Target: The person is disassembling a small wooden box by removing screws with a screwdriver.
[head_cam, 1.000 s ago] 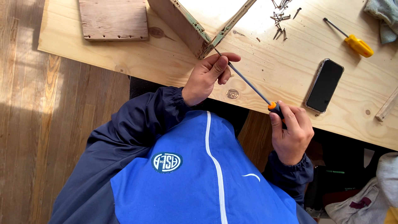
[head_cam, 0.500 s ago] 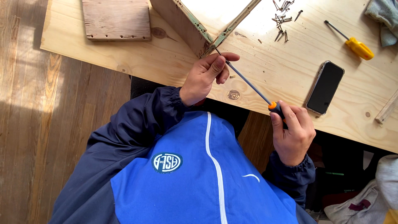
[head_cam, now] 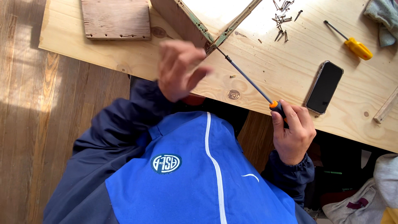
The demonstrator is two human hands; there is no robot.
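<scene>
Long orange-handled screwdriver (head_cam: pixel 253 86), tilted

On the tabletop (head_cam: pixel 124 58): a flat board (head_cam: pixel 116 18) at far left, a wooden frame (head_cam: pixel 207 25) just right of it. Right of the frame, a scatter of screws (head_cam: pixel 282 18); further right, a short screwdriver (head_cam: pixel 350 39), then a cloth (head_cam: pixel 383 18) at the far corner. Nearer the front edge, a phone (head_cam: pixel 325 87), with a wooden strip (head_cam: pixel 385 108) to its right. Between frame corner and right hand (head_cam: pixel 294 132), a long screwdriver (head_cam: pixel 248 81), tip seemingly touching the corner. Left hand (head_cam: pixel 178 70) blurred, just left of that corner, above the edge.
</scene>
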